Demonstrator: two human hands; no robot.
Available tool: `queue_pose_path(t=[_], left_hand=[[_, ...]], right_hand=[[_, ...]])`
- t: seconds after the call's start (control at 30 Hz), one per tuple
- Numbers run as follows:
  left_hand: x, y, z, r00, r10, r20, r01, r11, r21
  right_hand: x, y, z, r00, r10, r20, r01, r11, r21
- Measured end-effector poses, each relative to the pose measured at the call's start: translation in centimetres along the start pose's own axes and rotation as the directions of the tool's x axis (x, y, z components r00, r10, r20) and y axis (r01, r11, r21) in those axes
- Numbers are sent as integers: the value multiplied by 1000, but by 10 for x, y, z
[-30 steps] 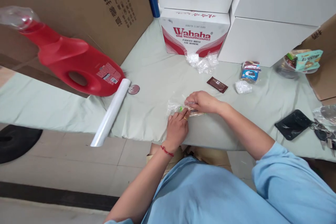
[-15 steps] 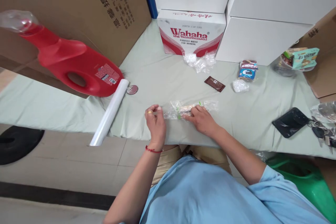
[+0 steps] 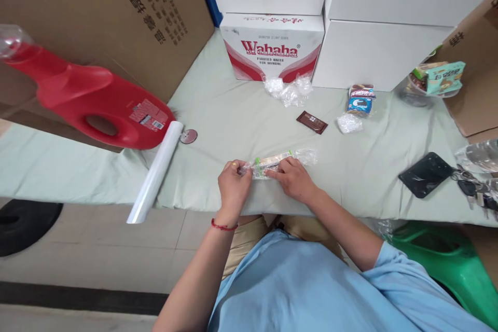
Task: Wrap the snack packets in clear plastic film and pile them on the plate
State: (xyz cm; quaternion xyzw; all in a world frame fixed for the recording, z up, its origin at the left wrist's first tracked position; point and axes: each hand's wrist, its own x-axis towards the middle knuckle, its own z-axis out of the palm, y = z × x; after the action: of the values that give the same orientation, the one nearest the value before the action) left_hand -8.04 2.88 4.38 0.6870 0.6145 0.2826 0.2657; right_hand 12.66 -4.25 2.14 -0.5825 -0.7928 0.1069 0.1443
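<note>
Pale cloth (image 3: 218, 101) bears a wrapped packet (image 3: 270, 160): left hand (image 3: 234, 182) pinches one end, right hand (image 3: 296, 179) grips its middle.

Red handled bottle (image 3: 70, 82), red waves across the white Wahaha carton (image 3: 272, 52), green bands on the clear packet (image 3: 273, 159)!

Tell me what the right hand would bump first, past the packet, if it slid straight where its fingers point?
Probably the left hand, pinching the clear packet, though depth is unclear.
</note>
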Motion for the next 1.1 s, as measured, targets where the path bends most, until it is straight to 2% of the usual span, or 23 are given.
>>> queue_pose_path(t=[0.1,0.2,0.27,0.33,0.4,0.47,0.53,0.57,0.6,0.63,0.7,0.77,0.87,0.93,1.03,1.1], left_hand=[[-5,21,10,998,63,-9,-63,992,-114],[-12,38,34,984,166,69,-152,974,-169],[-20,41,49,954,279,109,-269,958,-97],[-29,38,61,906,399,142,-404,915,8],[-38,33,66,862,475,177,-494,866,81],[-44,29,68,838,503,211,-535,833,139],[-47,28,67,832,504,232,-547,813,196],[-48,28,66,834,499,237,-546,808,221],[-49,28,64,838,491,237,-540,806,243],[-49,29,63,846,480,232,-529,807,262],[-50,29,59,862,458,215,-505,812,293],[-50,29,58,863,462,206,-505,808,303],[-49,26,58,839,502,212,-544,793,276],[-48,24,59,828,519,214,-560,790,251],[-46,18,58,813,543,212,-580,790,200],[-45,10,54,792,574,210,-605,785,136]], right_hand=[[2,1,3,1000,-9,-22,9,1000,23],[1,4,5,993,-38,-108,48,995,93],[-2,9,3,980,-81,-181,117,973,199],[-9,14,-2,960,-109,-258,190,930,314],[-17,19,-10,935,-49,-352,191,905,380],[-24,25,-17,871,138,-471,57,925,375],[-27,33,-21,755,334,-565,-173,931,320],[-28,37,-22,709,402,-579,-287,915,284],[-28,41,-23,692,451,-564,-382,891,244],[-28,45,-24,708,485,-513,-447,871,205],[-26,52,-29,775,529,-346,-511,847,150],[-22,54,-37,803,557,-214,-539,831,140],[-5,43,-50,810,555,-189,-524,830,189],[15,26,-54,845,499,-194,-463,863,201],[49,-4,-48,892,438,-114,-425,897,125],[64,-22,-37,898,439,-31,-437,898,55]])
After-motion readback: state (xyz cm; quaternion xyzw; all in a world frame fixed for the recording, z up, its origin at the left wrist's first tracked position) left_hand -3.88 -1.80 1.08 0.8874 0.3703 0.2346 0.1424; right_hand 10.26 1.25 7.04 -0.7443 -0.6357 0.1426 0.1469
